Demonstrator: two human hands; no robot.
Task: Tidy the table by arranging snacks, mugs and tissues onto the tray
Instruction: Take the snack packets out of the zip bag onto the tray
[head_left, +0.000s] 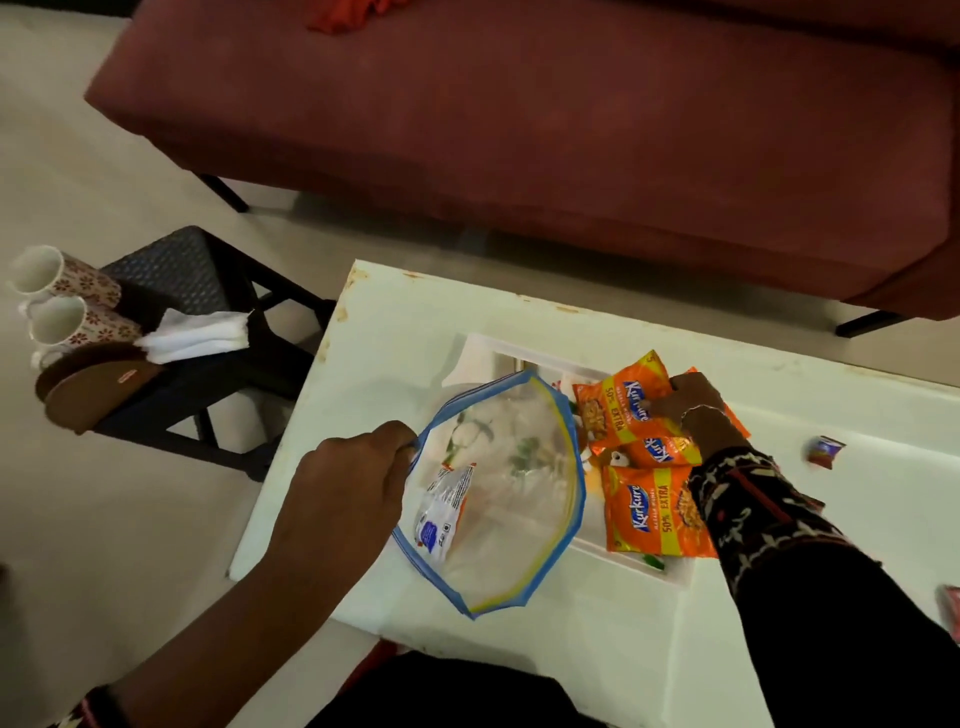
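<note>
My left hand (343, 483) grips the blue rim of a clear zip bag (519, 525), holding it open above the white tray (480, 353). Inside the bag lies a white snack packet (441, 512). My right hand (688, 402) presses on an orange Kurkure packet (615, 402) on the tray, fingers curled on it. Two more orange Kurkure packets (649, 512) lie beside it, partly under my sleeve. Two flowered mugs (62, 301) and a pile of white tissues (200, 335) sit on a dark side stool to the left.
The white table (597, 639) has a small wrapped candy (826, 451) at right and a red packet (953, 616) at the right edge. A maroon sofa (519, 114) stands behind. A brown round object (96, 387) rests on the stool (208, 270).
</note>
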